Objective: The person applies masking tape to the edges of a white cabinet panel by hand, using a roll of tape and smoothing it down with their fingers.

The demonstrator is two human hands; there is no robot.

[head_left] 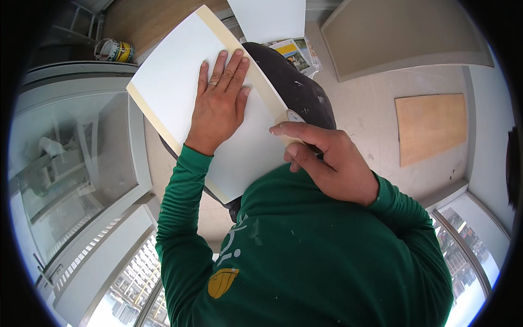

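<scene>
A white flat panel (163,71) lies tilted across my dark-trousered lap. Cream masking tape runs along its right edge as a strip (261,84), and another strip (155,119) borders its left edge. My left hand (219,106) rests flat on the panel's white face, fingers stretched toward the far end, the fingertips reaching the right strip. At the right edge, nearer my body, my right hand (332,155) is curled around a roll of masking tape (295,116). The roll touches the taped edge, and part of it is hidden behind my fingers.
Beyond my knees stand another white panel (268,22) and some printed magazines (297,54). A large beige panel (403,41) is at the far right, with a wooden board (432,128) on the floor. To the left are a paint bucket (115,51) and a glazed door (81,158).
</scene>
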